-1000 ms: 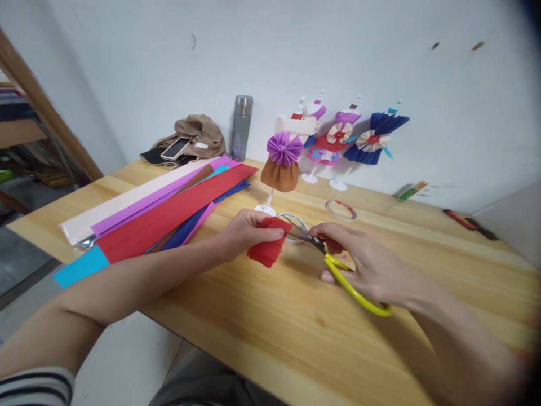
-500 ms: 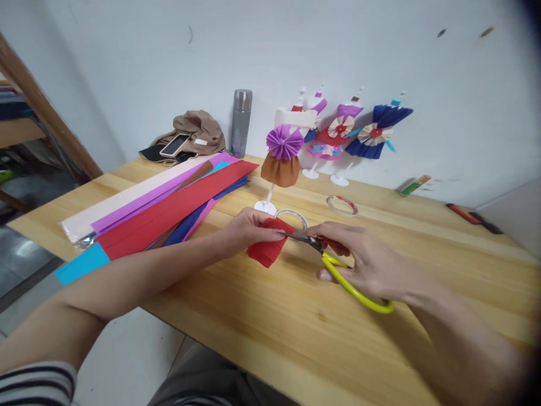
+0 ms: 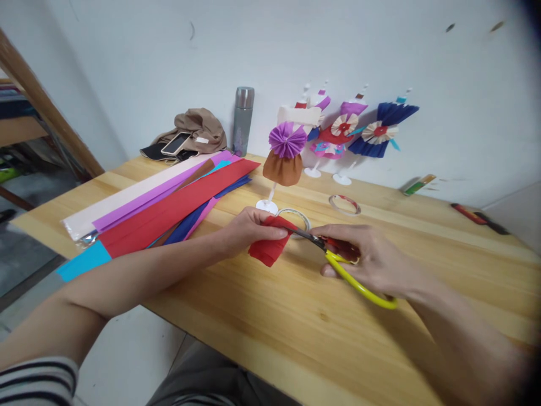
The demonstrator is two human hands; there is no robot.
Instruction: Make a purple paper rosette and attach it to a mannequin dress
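Note:
Pinched between the thumb and fingers of my left hand [image 3: 252, 230] is a folded piece of red crepe paper [image 3: 269, 248], held above the wooden table. My right hand [image 3: 367, 256] is closed round the yellow handles of a pair of scissors [image 3: 359, 287]. The dark blades lie at the upper right edge of the red paper, close to my left thumb. More red material shows beneath my right fingers; I cannot make out whether it is a separate piece. Just behind the paper lies a tape roll [image 3: 302, 215].
Strips of coloured crepe paper [image 3: 169, 206] lie at the left. Behind stand a thermos [image 3: 243, 124], a cap with a phone [image 3: 176, 144] on it, and several paper-dressed stands [image 3: 285, 163]. Another tape roll [image 3: 344, 206], a green glue tube [image 3: 420, 185] and a red-black cutter [image 3: 469, 214] lie rightward.
The scissor blades have shifted slightly at the paper's upper edge, and the yellow handles look closer together. My left hand keeps its hold. The whole view has moved a little.

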